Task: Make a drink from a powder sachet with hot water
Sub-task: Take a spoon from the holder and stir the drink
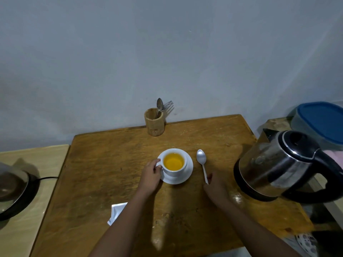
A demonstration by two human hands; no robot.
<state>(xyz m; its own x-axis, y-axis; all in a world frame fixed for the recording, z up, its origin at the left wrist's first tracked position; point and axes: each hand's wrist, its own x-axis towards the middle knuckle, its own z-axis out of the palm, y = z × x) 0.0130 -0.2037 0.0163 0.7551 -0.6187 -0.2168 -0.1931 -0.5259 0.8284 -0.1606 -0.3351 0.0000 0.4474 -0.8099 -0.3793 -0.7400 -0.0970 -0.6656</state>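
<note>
A white cup [174,171] holding a yellow-orange drink stands on a white saucer [187,175] in the middle of the wooden table [111,164]. My left hand [150,177] grips the cup's handle on its left side. A metal spoon [202,162] lies on the table just right of the saucer, bowl pointing away. My right hand [215,190] rests at the near end of the spoon's handle, fingertips touching it. A steel electric kettle [278,166] with a black handle stands at the right. A white sachet [117,212] lies near my left forearm.
A wooden holder [154,125] with spoons and a fork stands at the table's back edge by the wall. A dark pot on a base [13,188] with a black cord sits on the lower side table at left. A blue-lidded container [323,123] is at far right.
</note>
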